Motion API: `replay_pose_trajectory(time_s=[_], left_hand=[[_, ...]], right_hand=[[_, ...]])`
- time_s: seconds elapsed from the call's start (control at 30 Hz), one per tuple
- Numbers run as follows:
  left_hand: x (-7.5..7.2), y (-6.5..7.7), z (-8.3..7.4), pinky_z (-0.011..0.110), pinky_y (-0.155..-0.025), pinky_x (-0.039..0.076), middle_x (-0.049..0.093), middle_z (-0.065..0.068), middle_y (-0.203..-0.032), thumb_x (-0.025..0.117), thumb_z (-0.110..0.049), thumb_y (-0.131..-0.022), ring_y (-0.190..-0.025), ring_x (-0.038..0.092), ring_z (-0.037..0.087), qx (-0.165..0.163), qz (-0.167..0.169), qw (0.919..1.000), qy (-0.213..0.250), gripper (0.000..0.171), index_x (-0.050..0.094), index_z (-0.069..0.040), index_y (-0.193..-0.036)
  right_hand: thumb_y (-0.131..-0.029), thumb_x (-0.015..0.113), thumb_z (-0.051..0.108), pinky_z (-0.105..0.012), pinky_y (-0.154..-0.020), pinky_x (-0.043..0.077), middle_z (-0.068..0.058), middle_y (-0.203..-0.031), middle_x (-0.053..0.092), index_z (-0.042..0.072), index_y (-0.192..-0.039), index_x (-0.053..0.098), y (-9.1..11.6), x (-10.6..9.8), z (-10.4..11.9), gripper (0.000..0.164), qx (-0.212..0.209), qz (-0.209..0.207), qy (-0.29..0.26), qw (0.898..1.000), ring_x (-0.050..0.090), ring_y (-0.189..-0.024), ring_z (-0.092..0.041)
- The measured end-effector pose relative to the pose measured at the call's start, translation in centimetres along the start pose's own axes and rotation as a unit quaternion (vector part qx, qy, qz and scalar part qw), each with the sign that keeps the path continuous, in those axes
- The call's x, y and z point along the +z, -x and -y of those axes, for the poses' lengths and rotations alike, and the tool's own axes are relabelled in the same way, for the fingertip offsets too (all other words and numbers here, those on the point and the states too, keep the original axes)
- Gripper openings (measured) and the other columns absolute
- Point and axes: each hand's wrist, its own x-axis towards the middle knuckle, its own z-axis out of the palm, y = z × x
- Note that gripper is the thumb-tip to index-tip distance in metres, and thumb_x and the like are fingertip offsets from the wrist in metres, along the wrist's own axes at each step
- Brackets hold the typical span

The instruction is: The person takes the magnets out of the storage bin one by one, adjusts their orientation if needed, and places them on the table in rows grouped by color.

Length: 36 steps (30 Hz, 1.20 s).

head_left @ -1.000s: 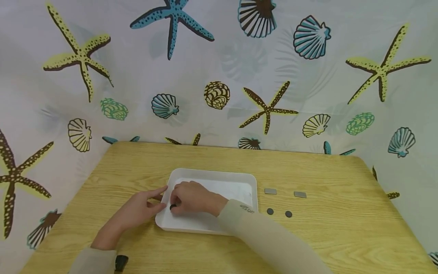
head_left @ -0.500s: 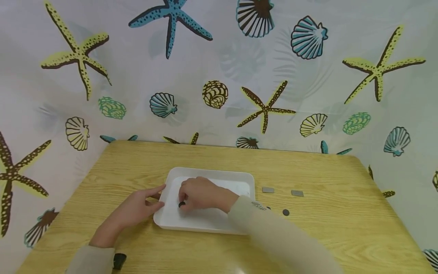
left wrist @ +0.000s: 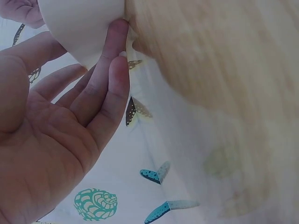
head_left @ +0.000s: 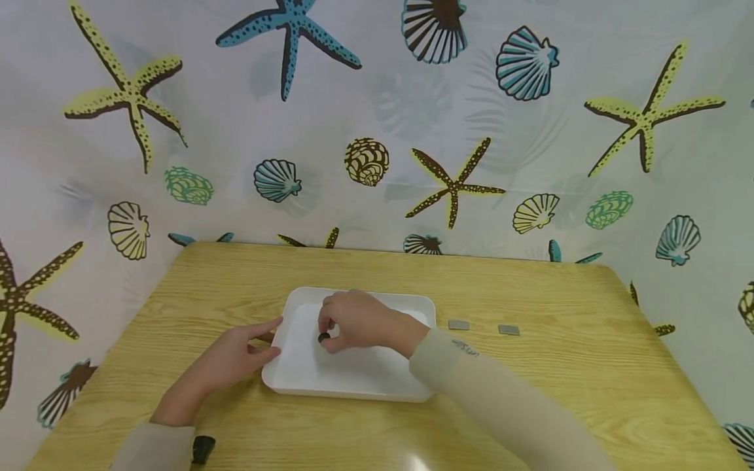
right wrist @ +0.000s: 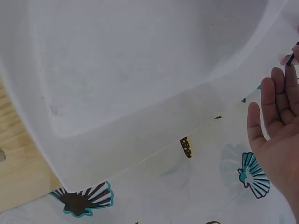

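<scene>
My right hand (head_left: 356, 318) pinches a small black disc (head_left: 324, 337) between thumb and fingers, above the floor of a white rectangular tray (head_left: 347, 395). In the right wrist view the disc (right wrist: 290, 59) shows edge-on at the fingertips, near the frame's right side. At the tray's left end, my left hand (head_left: 238, 356) touches the rim with its thumb and fingers spread apart. Seen from the left wrist, the fingers of the left hand (left wrist: 70, 112) are fairly straight and their tips rest against the tray's outer wall (left wrist: 86, 28).
Two small grey rectangular pieces, one nearer the tray (head_left: 459, 324) and one farther right (head_left: 509, 330), lie on the wooden table (head_left: 565, 366). A white curtain (head_left: 330, 216) printed with starfish and shells hangs behind the table and along its sides.
My right hand has moved right and away from me across the tray, carrying the black disc. Its sleeve now hides two dark discs on the table. The left hand has stayed at the rim.
</scene>
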Motion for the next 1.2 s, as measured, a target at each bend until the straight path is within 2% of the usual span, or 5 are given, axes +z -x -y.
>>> replay_pose_trajectory(time_s=[0.3, 0.7, 1.2], left_hand=[[-0.1, 0.0, -0.2, 0.026, -0.072, 0.056, 0.064, 0.031, -0.132, 0.067, -0.017, -0.101, -0.1, 0.074, 0.028, -0.002, 0.008, 0.9999, 0.007, 0.063, 0.041, 0.002, -0.155], [-0.1, 0.1, -0.1, 0.027, -0.073, 0.057, 0.063, 0.032, -0.131, 0.066, -0.017, -0.101, -0.104, 0.073, 0.032, -0.008, 0.01, 0.9999, 0.011, 0.063, 0.041, 0.003, -0.155], [0.0, -0.2, 0.1, 0.026, -0.071, 0.055, 0.064, 0.031, -0.131, 0.066, -0.017, -0.101, -0.102, 0.073, 0.03, -0.009, 0.014, 0.9998, 0.011, 0.064, 0.039, 0.003, -0.156]], right_hand=[[-0.093, 0.074, 0.034, -0.038, -0.103, 0.048, 0.008, -0.104, 0.07, 0.023, -0.102, 0.078, 2.1, -0.8, -1.1, 0.015, 0.015, -0.013, 0.006, 1.0, 0.061, -0.099, -0.007], [-0.094, 0.074, 0.032, -0.041, -0.107, 0.047, 0.004, -0.103, 0.071, 0.02, -0.099, 0.076, 5.4, -1.0, -3.0, 0.013, 0.04, -0.036, -0.008, 0.999, 0.062, -0.098, -0.01], [-0.091, 0.076, 0.027, -0.041, -0.099, 0.048, 0.004, -0.098, 0.069, 0.018, -0.095, 0.075, 9.6, -0.8, -5.6, 0.01, 0.064, -0.091, -0.042, 0.993, 0.064, -0.095, -0.014]])
